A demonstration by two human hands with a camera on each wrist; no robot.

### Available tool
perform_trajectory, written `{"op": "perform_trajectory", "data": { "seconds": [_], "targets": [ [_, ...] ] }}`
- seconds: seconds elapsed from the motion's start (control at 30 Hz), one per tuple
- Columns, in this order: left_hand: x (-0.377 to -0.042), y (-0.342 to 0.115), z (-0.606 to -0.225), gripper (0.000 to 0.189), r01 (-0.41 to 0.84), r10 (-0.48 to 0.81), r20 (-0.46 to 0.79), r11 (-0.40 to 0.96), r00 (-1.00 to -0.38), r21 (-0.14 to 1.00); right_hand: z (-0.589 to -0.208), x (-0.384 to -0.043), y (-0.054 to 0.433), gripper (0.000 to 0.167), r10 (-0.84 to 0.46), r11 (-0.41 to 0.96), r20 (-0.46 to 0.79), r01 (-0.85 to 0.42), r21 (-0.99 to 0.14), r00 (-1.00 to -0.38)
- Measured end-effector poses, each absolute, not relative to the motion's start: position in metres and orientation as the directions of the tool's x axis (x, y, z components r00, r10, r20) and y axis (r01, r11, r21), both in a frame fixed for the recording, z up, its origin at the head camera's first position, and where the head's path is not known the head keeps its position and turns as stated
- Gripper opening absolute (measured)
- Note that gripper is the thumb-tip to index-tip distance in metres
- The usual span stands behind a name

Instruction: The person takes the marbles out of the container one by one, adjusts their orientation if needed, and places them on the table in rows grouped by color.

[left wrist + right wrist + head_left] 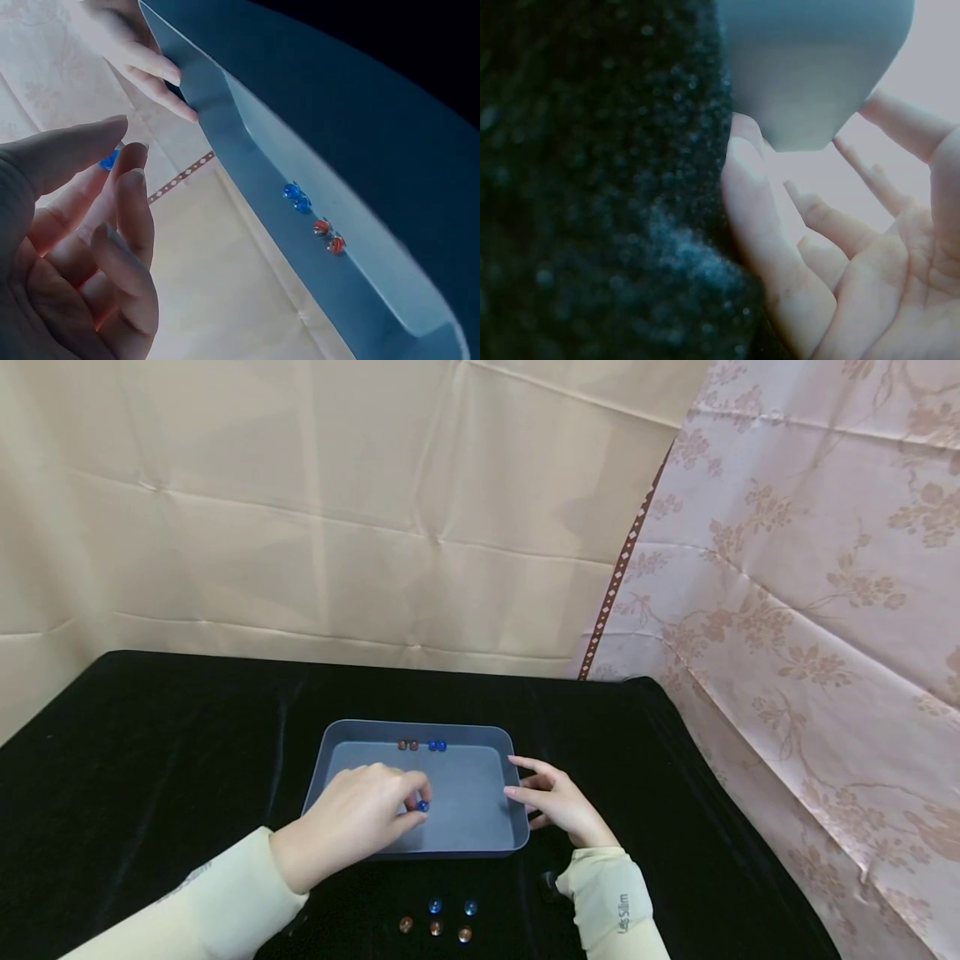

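My left hand [358,806] is over the left part of a blue-grey tray [472,823], pinching a blue marble [423,807] between thumb and fingertips. In the left wrist view that marble [109,159] is mostly covered by the fingers. My right hand [558,802] is at the tray's right wall, its fingers spread and loosely bent, fingertips against the rim. Along the tray's far wall lie two orange-brown marbles [408,746] and two blue marbles [437,746], each pair side by side.
On the black cloth [187,760] in front of the tray lie two blue marbles [453,907] and three orange-brown marbles [436,928]. Beige curtain [337,527] hangs behind the table, and a floral cloth [810,593] hangs on the right. A small dark object [550,887] shows by the right cuff.
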State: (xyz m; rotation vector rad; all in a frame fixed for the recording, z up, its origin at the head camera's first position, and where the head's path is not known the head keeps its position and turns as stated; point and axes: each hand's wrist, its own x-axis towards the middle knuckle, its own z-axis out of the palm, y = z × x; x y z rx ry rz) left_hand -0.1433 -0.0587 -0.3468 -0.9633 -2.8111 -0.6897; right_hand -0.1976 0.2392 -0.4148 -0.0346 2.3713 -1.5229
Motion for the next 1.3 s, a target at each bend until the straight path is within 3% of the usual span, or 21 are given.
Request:
{"op": "perform_trajectory", "data": {
  "seconds": [0.77,1.3],
  "targets": [
    [-0.117,-0.065,-0.351,0.01,0.65,0.601,0.262,0.631,-0.755,0.423,-0.414,-0.197,0.239,0.057,-0.188,0.436,-0.258,0.155,-0.887,-0.948],
    [-0.104,-0.066,-0.372,0.009,0.706,0.684,0.238,0.564,-0.69,0.429,-0.415,-0.197,0.238,0.058,-0.165,0.436,-0.254,0.16,-0.886,-0.953]
  ]
}}
